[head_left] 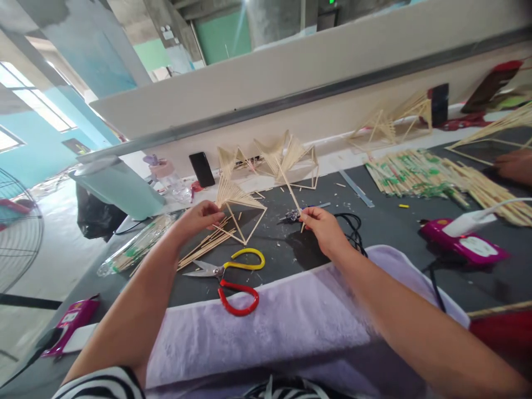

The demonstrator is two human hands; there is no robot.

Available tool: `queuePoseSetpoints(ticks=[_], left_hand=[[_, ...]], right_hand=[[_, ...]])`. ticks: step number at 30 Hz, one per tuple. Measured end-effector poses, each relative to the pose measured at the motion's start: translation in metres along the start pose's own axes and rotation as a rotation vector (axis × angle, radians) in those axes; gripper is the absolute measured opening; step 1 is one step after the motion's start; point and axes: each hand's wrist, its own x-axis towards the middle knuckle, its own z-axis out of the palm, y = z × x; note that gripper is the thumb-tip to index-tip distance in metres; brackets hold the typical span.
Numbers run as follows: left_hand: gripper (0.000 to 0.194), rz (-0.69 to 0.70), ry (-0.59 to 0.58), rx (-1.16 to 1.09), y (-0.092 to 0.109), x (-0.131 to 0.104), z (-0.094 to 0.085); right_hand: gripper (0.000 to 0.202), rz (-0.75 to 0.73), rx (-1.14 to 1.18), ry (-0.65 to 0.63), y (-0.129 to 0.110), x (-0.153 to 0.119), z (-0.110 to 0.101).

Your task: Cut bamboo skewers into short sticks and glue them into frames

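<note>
My left hand [208, 215] is closed on the left edge of a small lattice model [236, 195] built of thin wooden sticks. My right hand [318, 221] pinches a single wooden stick [291, 187] near its lower end, and the stick slants up to the left. Below the model lies a pile of loose sticks [208, 244]. Scissors [222, 271] with one yellow and one red handle rest open on the dark table, between my forearms. Just behind my right fingertips is a dark tool [290, 216], its kind unclear, partly hidden.
Finished stick models [291, 158] stand along the back ledge beside a phone [201, 169]. Bagged sticks [409, 174] lie at right, near a purple power box [463, 244]. A lilac towel [266, 332] covers the front edge. Another person's hand [515, 166] is at far right.
</note>
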Motion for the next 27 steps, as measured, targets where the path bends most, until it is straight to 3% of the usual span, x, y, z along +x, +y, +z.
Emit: queuePoseSetpoints(ticks=[4,7,11,18,22,27], left_hand=[[0.043,0.195,0.246,0.404,0.017,0.008,-0.003],[0.049,0.339,0.259,0.642,0.023,0.018,0.006],[0.041,0.504,0.245,0.708,0.019,0.033,0.018],[0.029,0.504,0.263,0.713,0.016,0.041,0.018],[0.024,0.5,0.36,0.756,0.03,0.049,0.023],[0.026,0.46,0.424,0.818,0.053,0.08,0.042]], right_hand=[[0.02,-0.011,0.014,0.017,-0.004,-0.001,-0.001],[0.02,-0.004,0.046,0.026,-0.006,-0.001,-0.002],[0.021,-0.011,0.071,0.035,-0.007,0.001,-0.005],[0.02,-0.014,0.076,0.035,-0.007,0.002,-0.005],[0.017,-0.028,0.083,0.022,-0.006,0.001,-0.004],[0.018,-0.027,0.091,0.024,-0.006,0.001,-0.005]])
